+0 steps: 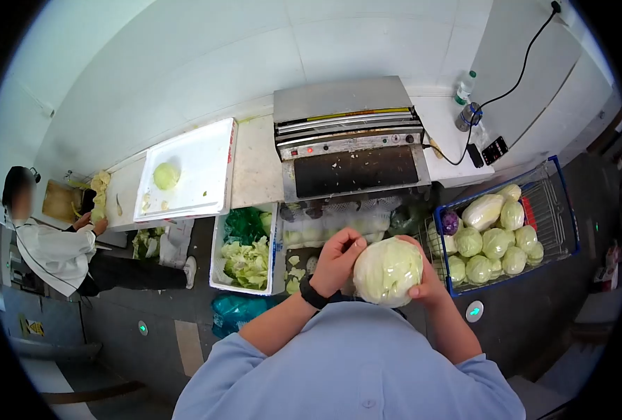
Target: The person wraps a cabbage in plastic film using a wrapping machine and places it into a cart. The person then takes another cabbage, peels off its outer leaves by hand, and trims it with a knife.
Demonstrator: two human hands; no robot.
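A round pale-green cabbage [388, 273] in shiny clear film is in front of my chest. My right hand [431, 281] grips it from the right, with the thumb on its lower side. Against its upper left edge is my left hand [340, 259], fingers curled in and thumb and forefinger close together. Whatever that pinch holds, if anything, is too small to make out. A black band [313, 292] circles my left wrist. Beyond the cabbage stands a film-wrapping machine [353, 143] with a dark hot plate [356, 171] and a lit red lamp.
At right, a blue-rimmed wire cart [566, 210] holds several wrapped cabbages and a purple one. A white crate [277, 245] contains loose leaves. On the counter, a white tray [209, 150] bears a bare cabbage [166, 176]. A co-worker [55, 252] handles produce at far left.
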